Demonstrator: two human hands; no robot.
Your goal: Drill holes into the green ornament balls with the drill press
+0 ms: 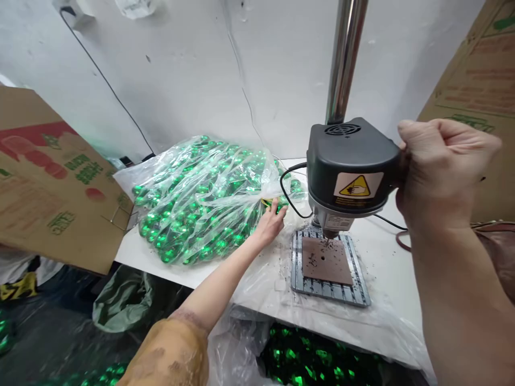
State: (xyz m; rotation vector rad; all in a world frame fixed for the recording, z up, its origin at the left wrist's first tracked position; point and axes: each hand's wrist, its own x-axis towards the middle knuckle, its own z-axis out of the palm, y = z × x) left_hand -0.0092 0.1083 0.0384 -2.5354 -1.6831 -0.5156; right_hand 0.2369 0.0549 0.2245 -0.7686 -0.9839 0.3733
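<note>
My left hand reaches to the mouth of a clear plastic bag full of shiny green balls. Its visible fingers are stretched out and apart, touching or just beside the balls at the opening; the thumb side is partly hidden. On the right, my right hand is closed in a fist at the side of a black drill press, around its feed handle, which the fingers cover. Under the drill head lies a brown square board with a dark hole, on the slotted metal base.
Dark shavings lie around the base. A steel column rises behind the drill, and a black cable loops beside it. Cardboard boxes flank both sides. Loose plastic sheeting hangs over the table's front edge, above more green balls.
</note>
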